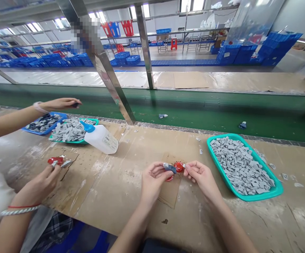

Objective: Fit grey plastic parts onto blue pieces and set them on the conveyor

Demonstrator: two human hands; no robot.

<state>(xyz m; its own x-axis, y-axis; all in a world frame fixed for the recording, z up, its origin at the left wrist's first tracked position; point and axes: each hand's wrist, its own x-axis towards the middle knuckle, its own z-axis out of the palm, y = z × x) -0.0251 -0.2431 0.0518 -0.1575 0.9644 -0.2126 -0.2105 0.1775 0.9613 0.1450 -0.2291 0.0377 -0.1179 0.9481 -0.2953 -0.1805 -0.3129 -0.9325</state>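
Grey and dark blue, the clip (170,167) is pinched between the thumb and fingers of your left hand (153,177), at the left edge of the red dish (179,166). Your right hand (199,175) has its thumb and forefinger closed on a small grey piece (184,165) at the dish's right edge; whether that piece touches the dish you cannot tell from here. Your two hands are apart, with the dish between them. Under the dish lies a strip of cardboard (168,196), on the brown-covered table (131,147).

To the right of the dish stands a green tray (277,191), heaped with grey pieces. Well to the left of the dish, and farther from you, a white bottle (103,140) with a blue spout leans against a second green tray (96,122), also full of grey pieces. Beyond the dish runs a green belt (202,109), carrying two loose clips (163,116).

Far left of the dish, a co-worker's near hand (40,182) holds a piece beside another red dish (55,160); the co-worker's other hand (64,103) reaches out over the belt, holding something dark.
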